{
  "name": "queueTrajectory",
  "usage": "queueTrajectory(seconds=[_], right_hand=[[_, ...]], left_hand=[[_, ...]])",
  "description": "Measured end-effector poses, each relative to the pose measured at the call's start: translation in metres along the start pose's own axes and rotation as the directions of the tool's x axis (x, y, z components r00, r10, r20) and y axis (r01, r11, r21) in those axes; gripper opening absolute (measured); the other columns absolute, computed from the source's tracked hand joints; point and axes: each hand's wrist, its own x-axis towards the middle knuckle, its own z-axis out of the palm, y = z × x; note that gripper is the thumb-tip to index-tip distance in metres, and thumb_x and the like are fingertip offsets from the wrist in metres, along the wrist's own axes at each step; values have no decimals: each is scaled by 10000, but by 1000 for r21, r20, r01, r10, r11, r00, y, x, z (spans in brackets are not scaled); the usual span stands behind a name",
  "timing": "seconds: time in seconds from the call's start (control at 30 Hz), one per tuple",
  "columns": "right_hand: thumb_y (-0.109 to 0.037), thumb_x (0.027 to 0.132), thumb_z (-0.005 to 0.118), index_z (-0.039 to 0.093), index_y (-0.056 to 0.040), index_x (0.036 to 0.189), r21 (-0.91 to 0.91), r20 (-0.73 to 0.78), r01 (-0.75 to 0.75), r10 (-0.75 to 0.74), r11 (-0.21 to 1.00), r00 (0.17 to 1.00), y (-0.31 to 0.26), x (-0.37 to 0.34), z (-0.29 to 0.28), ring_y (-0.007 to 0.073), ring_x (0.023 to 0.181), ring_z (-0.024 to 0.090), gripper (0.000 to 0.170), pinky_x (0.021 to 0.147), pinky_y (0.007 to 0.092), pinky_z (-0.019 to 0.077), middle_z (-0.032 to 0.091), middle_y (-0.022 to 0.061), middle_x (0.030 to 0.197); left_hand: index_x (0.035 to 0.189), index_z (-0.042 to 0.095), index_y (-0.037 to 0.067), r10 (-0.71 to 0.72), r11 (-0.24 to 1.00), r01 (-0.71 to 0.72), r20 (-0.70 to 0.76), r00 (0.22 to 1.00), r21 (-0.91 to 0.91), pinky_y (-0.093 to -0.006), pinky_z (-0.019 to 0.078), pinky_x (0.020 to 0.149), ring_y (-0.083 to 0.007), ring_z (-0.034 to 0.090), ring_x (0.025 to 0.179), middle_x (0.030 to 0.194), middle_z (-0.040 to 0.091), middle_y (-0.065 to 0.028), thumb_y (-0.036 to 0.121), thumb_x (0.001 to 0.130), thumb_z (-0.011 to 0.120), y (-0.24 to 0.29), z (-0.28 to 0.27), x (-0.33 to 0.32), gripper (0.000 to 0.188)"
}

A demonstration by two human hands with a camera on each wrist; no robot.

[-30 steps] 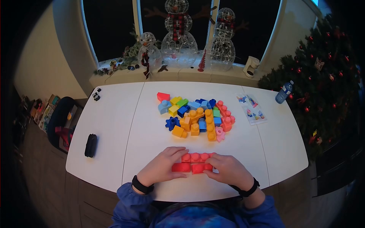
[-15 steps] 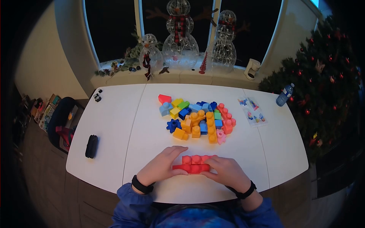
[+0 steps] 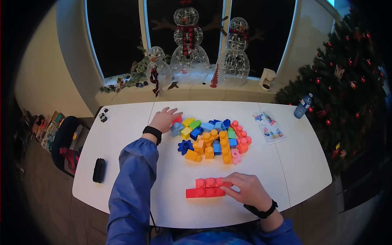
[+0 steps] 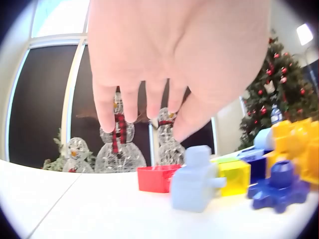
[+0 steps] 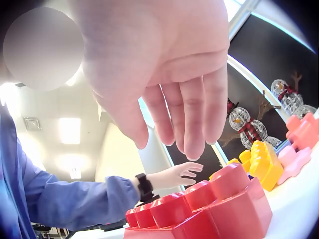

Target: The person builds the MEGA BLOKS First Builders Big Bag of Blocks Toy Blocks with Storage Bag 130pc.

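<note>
My left hand (image 3: 164, 119) is stretched across the table with its fingers extended over a red sloped block (image 4: 157, 179) at the pile's far left. A light blue block (image 4: 194, 181) stands beside that block, below the palm. Nearer the table's front edge lie two rows of red building blocks, a studded back row (image 3: 200, 183) and a front row (image 3: 196, 193), side by side. My right hand (image 3: 247, 188) hovers at their right end, fingertips overlapping the back row in the head view. In the right wrist view its fingers hang nearly straight above the studs.
Yellow, orange, blue, green and pink blocks form a pile around a long orange block (image 3: 225, 148). A picture sheet (image 3: 269, 127) and a water bottle (image 3: 303, 106) are at the right. On the left side lies a black case (image 3: 99, 170).
My left hand has left the red rows and reached forward and left to the pile's far end. The front red pieces, parted by a gap earlier, now form one row. My right hand stays near them.
</note>
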Motion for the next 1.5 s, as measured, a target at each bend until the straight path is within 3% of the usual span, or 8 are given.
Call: queueTrajectory(seconds=[0.2,0.4,0.53,0.67,1.1,1.2,1.37,1.5], right_hand=[[-164,871,831,740,-75,972,8,-6,-9,9,1000,1000,5,-2,-1,235,733,722,162,638,313,574,731,60,855],[-196,877,819,722,-76,962,1,-55,43,-43,999,998,10,-2,-2,232,684,695,176,594,327,553,705,55,842],[-188,876,823,715,-66,1072,21,-116,61,-58,998,992,4,3,-5,214,693,697,255,611,319,564,717,77,943],[-184,880,834,674,-55,1212,132,-173,13,10,991,985,-8,11,1,182,699,700,390,625,297,570,716,95,997],[-124,863,824,627,-30,1133,150,-257,-29,68,988,964,-20,14,-7,163,651,650,347,600,284,546,695,88,925],[-80,820,816,630,-44,1094,92,-74,-83,90,992,993,-16,0,-44,160,634,619,333,584,287,533,683,70,905],[-148,816,782,671,-93,1092,-1,301,-53,50,999,952,2,-13,-47,317,805,695,302,703,405,570,670,111,882],[-182,822,824,689,-81,1027,-53,331,-5,22,999,943,8,-13,-23,315,813,694,265,710,394,566,684,94,884]], left_hand=[[1339,650,261,99,995,-97,66,993,-35,-442,556,988,-350,622,1235,1339,648,-82,21,875,685,-11,25,19,523],[1244,675,181,-72,980,37,-173,982,-197,-441,590,865,-351,699,1010,1130,669,-113,89,885,723,-13,-11,-17,373],[1274,653,134,-76,890,-123,-409,910,-439,-432,603,829,-369,706,959,1132,671,-138,89,856,770,47,-61,-74,436],[1320,645,70,-126,771,-170,-409,904,-614,-335,663,745,-258,734,915,1086,684,-132,64,830,834,127,-84,-137,526],[1433,570,73,-110,536,-194,-296,949,-822,-396,618,934,-291,683,1133,1286,653,-153,156,795,903,205,-83,-188,724],[1444,554,61,-16,672,-204,-289,957,-712,-445,531,1049,-355,603,1241,1355,623,-166,262,752,937,188,-82,-198,816],[1426,567,52,67,724,-161,-164,984,-671,-459,471,1098,-386,554,1272,1377,615,-168,315,731,937,179,-59,-203,829],[1420,573,51,83,746,-136,-112,990,-652,-452,476,1092,-382,552,1270,1370,618,-171,300,732,928,180,-52,-201,813]])
